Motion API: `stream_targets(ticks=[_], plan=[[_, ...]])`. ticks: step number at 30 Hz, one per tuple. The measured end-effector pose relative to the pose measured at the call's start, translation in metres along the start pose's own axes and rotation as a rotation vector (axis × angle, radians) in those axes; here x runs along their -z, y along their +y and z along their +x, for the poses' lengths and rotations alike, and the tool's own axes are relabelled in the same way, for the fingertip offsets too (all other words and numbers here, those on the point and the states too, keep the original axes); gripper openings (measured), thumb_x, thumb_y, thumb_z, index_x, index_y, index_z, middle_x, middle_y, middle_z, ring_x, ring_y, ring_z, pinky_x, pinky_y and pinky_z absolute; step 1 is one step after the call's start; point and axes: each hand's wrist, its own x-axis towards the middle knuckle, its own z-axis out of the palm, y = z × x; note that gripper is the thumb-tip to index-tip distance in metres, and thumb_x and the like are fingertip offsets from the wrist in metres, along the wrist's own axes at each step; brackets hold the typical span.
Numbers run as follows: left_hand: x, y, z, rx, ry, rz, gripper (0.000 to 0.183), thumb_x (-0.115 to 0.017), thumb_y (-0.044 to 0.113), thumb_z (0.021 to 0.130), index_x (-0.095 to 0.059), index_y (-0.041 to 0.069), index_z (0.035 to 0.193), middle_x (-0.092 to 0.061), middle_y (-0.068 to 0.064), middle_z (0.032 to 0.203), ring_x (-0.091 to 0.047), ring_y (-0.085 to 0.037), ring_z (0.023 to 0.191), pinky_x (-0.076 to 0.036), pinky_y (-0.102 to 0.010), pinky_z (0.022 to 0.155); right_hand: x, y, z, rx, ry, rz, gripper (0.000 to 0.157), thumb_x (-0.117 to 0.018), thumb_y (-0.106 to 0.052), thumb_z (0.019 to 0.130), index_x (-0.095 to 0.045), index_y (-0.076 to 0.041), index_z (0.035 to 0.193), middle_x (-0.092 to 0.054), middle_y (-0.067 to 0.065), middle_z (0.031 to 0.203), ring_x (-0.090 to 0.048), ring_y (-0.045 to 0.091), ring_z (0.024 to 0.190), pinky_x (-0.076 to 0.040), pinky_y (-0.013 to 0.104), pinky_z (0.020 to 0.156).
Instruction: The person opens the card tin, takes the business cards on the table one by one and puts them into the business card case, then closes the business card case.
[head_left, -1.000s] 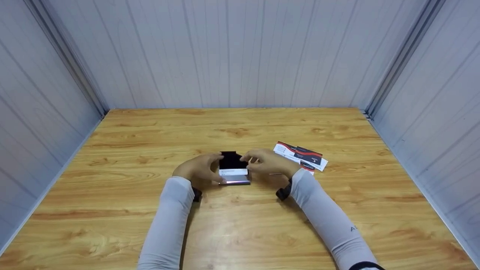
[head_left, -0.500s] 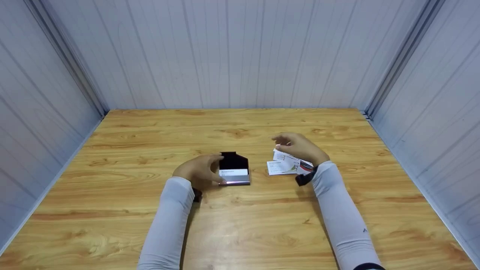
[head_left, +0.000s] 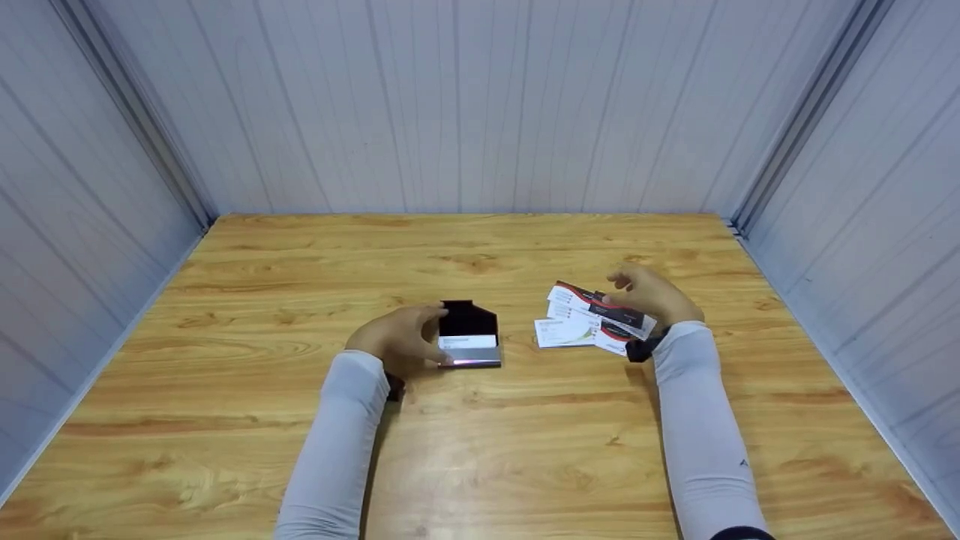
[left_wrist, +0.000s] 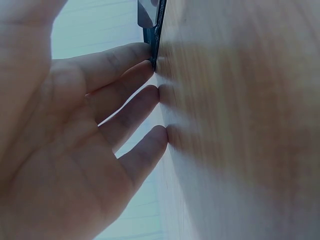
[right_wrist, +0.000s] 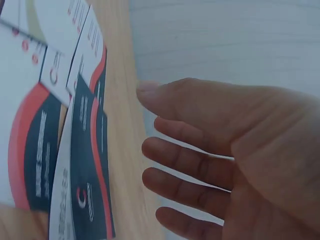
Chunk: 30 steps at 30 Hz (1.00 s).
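A business card case (head_left: 469,358) lies on the table, its dark lid raised and a white card (head_left: 467,342) inside. My left hand (head_left: 399,334) holds the case at its left end, thumb on the front corner and index finger at the lid. In the left wrist view, its other fingertips (left_wrist: 161,134) touch the tabletop. To the right lie several overlapping business cards (head_left: 566,332), white, black and red. Above their right end hovers my right hand (head_left: 654,294), with nothing between its fingers. In the right wrist view, a gap separates the thumb from a black-and-red card (right_wrist: 85,160).
The wood-grain table (head_left: 465,450) is enclosed by pale panelled walls (head_left: 480,105) at the back and both sides. Black wrist straps sit at the end of each grey sleeve (head_left: 694,405).
My right hand has left the card case and moved right, over the loose cards. My left hand and the case stay in place. The white card sits lower in the case than before.
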Motion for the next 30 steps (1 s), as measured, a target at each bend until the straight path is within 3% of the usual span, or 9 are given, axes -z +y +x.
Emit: stream_targets(ticks=[7,13,17,21,30], plan=[[0.001,0.001,-0.001,-0.015,-0.012,0.010,0.102,-0.085,0.049,0.079,-0.031,0.017,0.159,-0.022,-0.009,0.164,-0.019,-0.032,0.150,-0.021,-0.053,0.118,0.005,0.016,-0.010,-0.116,-0.067,0.032,0.072,-0.068,-0.035,0.097,-0.038,0.003,0.151,-0.039,0.030,0.149,-0.039,0.044,0.135,-0.039,0.058,0.106],[0.001,-0.001,-0.001,-0.019,-0.010,0.021,0.102,-0.084,0.050,0.078,-0.031,0.016,0.159,-0.022,-0.010,0.164,-0.020,-0.032,0.150,-0.021,-0.052,0.118,0.008,0.023,-0.014,-0.149,-0.085,0.026,0.076,-0.071,-0.033,0.095,-0.037,0.006,0.150,-0.039,0.030,0.150,-0.037,0.044,0.137,-0.033,0.057,0.111],[0.000,-0.001,-0.001,0.000,-0.011,-0.005,0.102,-0.084,0.051,0.078,-0.031,0.020,0.159,-0.021,-0.007,0.165,-0.018,-0.030,0.150,-0.020,-0.052,0.119,0.009,0.024,-0.016,-0.190,-0.099,0.067,0.076,-0.074,-0.030,0.093,-0.039,0.006,0.149,-0.040,0.028,0.150,-0.043,0.039,0.132,-0.040,0.052,0.107],[-0.001,0.001,-0.001,0.011,-0.008,-0.032,0.103,-0.085,0.050,0.077,-0.031,0.021,0.159,-0.020,-0.005,0.165,-0.018,-0.029,0.150,-0.020,-0.052,0.119,0.009,0.026,-0.017,-0.218,-0.106,0.097,0.070,-0.077,-0.025,0.091,-0.044,0.005,0.145,-0.043,0.027,0.146,-0.050,0.033,0.120,-0.049,0.044,0.096],[-0.002,0.002,-0.002,0.000,-0.005,-0.005,0.101,-0.085,0.049,0.078,-0.031,0.020,0.159,-0.021,-0.005,0.165,-0.018,-0.030,0.150,-0.020,-0.052,0.118,0.005,0.027,-0.016,-0.237,-0.111,0.142,0.047,-0.075,-0.017,0.092,-0.054,0.003,0.129,-0.055,0.020,0.126,-0.055,0.029,0.105,-0.055,0.036,0.077]])
